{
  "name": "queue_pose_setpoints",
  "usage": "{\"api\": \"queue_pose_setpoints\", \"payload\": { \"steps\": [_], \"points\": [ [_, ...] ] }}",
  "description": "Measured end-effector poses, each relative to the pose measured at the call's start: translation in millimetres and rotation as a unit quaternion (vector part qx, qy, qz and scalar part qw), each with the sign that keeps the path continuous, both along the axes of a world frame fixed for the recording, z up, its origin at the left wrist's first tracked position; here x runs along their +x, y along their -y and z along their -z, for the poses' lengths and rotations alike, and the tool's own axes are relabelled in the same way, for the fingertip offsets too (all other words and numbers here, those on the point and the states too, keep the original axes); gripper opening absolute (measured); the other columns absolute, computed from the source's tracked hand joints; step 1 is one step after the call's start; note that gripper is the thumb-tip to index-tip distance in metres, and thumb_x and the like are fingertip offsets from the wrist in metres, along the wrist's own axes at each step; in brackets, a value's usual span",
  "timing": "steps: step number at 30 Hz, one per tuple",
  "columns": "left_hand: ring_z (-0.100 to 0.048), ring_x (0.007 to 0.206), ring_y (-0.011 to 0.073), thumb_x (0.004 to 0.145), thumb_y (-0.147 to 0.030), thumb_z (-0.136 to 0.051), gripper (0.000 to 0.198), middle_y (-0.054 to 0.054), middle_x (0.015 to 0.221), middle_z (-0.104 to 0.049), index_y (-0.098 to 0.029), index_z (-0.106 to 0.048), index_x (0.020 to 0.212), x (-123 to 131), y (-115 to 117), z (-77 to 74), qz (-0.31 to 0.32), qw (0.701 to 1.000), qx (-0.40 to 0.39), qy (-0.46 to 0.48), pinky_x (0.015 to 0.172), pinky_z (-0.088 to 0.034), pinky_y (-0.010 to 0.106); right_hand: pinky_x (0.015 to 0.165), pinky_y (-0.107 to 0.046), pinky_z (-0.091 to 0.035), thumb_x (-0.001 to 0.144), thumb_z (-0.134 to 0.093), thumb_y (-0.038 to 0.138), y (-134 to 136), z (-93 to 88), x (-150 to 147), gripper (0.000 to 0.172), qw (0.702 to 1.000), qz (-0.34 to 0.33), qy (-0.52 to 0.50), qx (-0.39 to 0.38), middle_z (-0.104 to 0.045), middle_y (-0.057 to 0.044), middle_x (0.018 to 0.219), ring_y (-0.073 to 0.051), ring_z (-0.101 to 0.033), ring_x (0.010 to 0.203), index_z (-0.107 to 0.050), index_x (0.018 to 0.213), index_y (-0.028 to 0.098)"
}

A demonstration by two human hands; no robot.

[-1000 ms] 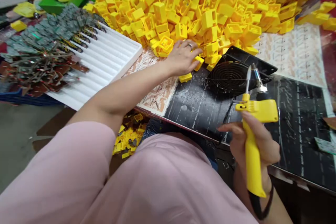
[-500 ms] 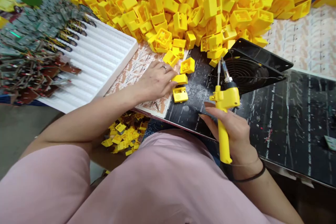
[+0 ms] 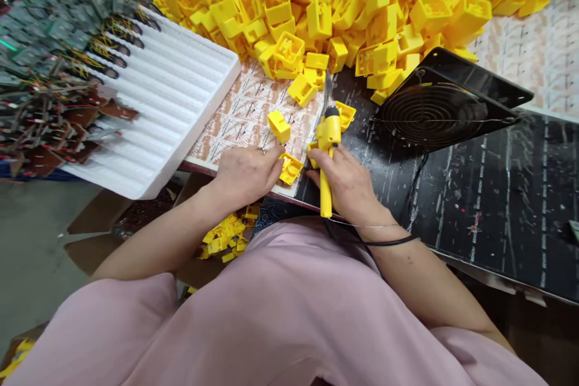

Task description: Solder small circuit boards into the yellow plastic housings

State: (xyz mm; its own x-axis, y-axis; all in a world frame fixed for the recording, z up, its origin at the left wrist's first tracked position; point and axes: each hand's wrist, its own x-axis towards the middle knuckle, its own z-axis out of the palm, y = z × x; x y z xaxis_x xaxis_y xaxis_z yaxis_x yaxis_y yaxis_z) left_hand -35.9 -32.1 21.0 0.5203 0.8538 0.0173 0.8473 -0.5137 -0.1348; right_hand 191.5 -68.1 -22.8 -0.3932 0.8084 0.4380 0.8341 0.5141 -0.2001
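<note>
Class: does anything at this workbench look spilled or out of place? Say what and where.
Yes. Small yellow plastic parts lie scattered below the table edge, under the left hand, apart from the big pile on top; they look dropped.

The black worktop carries a big heap of yellow boxes, a white tray, a black fan and a printed paper just beside the tray.
</note>
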Motion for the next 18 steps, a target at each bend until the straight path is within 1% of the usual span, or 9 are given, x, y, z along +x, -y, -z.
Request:
{"api": "queue_pose_setpoints", "payload": {
  "steps": [1, 3, 5, 6, 9, 11, 13, 16, 18],
  "points": [
    [-0.077, 0.08, 0.0299, 0.105, -0.035, -0.037, 0.047, 0.012, 0.082, -0.079, -0.017, -0.076, 0.125, -2.5, 1.5, 0.0, 0.014, 1.0, 0.015, 0.021, 0.06, -0.053, 0.036, 0.08, -0.032, -0.058, 0.102, -0.062, 0.024, -1.3, 1.1, 0.6, 0.025, 1.0, 0.012, -0.006, 0.013, -0.077, -0.012, 0.104, -0.027, -0.073, 0.105, -0.066, 0.126, 0.021],
    [-0.077, 0.098, 0.031, 0.106, -0.038, -0.042, 0.046, 0.015, 0.107, -0.08, -0.016, -0.074, 0.129, -7.2, 3.7, -0.1, 0.067, 0.993, 0.035, 0.087, 0.075, -0.061, 0.039, 0.073, -0.028, -0.056, 0.104, -0.059, 0.025, 0.1, 1.2, 3.9, 0.019, 0.997, 0.047, -0.035, 0.047, -0.078, -0.009, 0.097, -0.022, -0.075, 0.09, -0.068, 0.119, 0.022],
    [-0.074, 0.112, 0.0324, 0.104, -0.041, -0.049, 0.046, 0.017, 0.129, -0.075, -0.014, -0.071, 0.133, -10.2, 5.6, 0.8, 0.131, 0.981, 0.03, 0.138, 0.09, -0.063, 0.043, 0.069, -0.025, -0.054, 0.105, -0.057, 0.027, 6.8, -1.0, 7.1, 0.015, 0.992, 0.072, -0.076, 0.065, -0.079, -0.006, 0.098, -0.017, -0.074, 0.079, -0.068, 0.115, 0.024],
    [-0.072, 0.117, 0.0332, 0.103, -0.04, -0.052, 0.046, 0.018, 0.134, -0.073, -0.012, -0.07, 0.135, -10.7, 6.5, 1.9, 0.156, 0.977, 0.023, 0.145, 0.095, -0.062, 0.044, 0.069, -0.024, -0.054, 0.105, -0.058, 0.027, 11.5, -2.3, 8.1, 0.013, 0.99, 0.074, -0.101, 0.062, -0.08, -0.004, 0.1, -0.015, -0.074, 0.078, -0.067, 0.114, 0.025],
    [-0.071, 0.12, 0.0332, 0.102, -0.034, -0.056, 0.044, 0.017, 0.133, -0.074, -0.009, -0.069, 0.137, -9.1, 7.8, 5.8, 0.171, 0.977, 0.01, 0.127, 0.101, -0.06, 0.043, 0.07, -0.021, -0.052, 0.105, -0.059, 0.028, 25.5, -5.1, 11.5, 0.009, 0.988, 0.064, -0.132, 0.039, -0.08, -0.001, 0.102, -0.012, -0.074, 0.076, -0.065, 0.111, 0.026],
    [-0.073, 0.113, 0.0324, 0.102, -0.036, -0.06, 0.043, 0.017, 0.125, -0.076, -0.009, -0.07, 0.134, -7.5, 7.5, 7.8, 0.167, 0.978, 0.006, 0.124, 0.098, -0.061, 0.042, 0.068, -0.024, -0.05, 0.105, -0.06, 0.03, 30.8, -5.9, 18.4, 0.009, 0.991, 0.083, -0.094, 0.051, -0.079, -0.001, 0.096, -0.013, -0.07, 0.069, -0.066, 0.11, 0.025],
    [-0.074, 0.105, 0.0328, 0.099, -0.04, -0.067, 0.044, 0.016, 0.118, -0.077, -0.009, -0.072, 0.131, -6.5, 6.7, 8.8, 0.171, 0.977, 0.012, 0.129, 0.092, -0.062, 0.043, 0.076, -0.03, -0.051, 0.102, -0.066, 0.036, 31.1, -7.2, 30.6, 0.018, 0.993, 0.084, -0.041, 0.072, -0.078, -0.003, 0.094, -0.018, -0.07, 0.073, -0.066, 0.115, 0.024],
    [-0.075, 0.1, 0.0325, 0.096, -0.038, -0.071, 0.044, 0.015, 0.114, -0.078, -0.01, -0.071, 0.129, -3.8, 4.9, 9.7, 0.179, 0.975, 0.036, 0.128, 0.088, -0.063, 0.042, 0.097, -0.042, -0.054, 0.095, -0.075, 0.047, 24.0, -9.7, 50.8, 0.042, 0.999, -0.003, -0.023, 0.029, -0.076, -0.008, 0.107, -0.027, -0.072, 0.096, -0.061, 0.128, 0.024],
    [-0.074, 0.103, 0.0324, 0.096, -0.036, -0.071, 0.043, 0.015, 0.116, -0.077, -0.01, -0.07, 0.131, 1.1, 3.7, 10.3, 0.167, 0.978, 0.041, 0.12, 0.09, -0.062, 0.042, 0.1, -0.046, -0.055, 0.094, -0.075, 0.047, 17.8, -9.3, 58.7, 0.05, 0.998, -0.052, -0.04, -0.023, -0.074, -0.01, 0.115, -0.029, -0.071, 0.104, -0.057, 0.134, 0.024]
  ]
}}
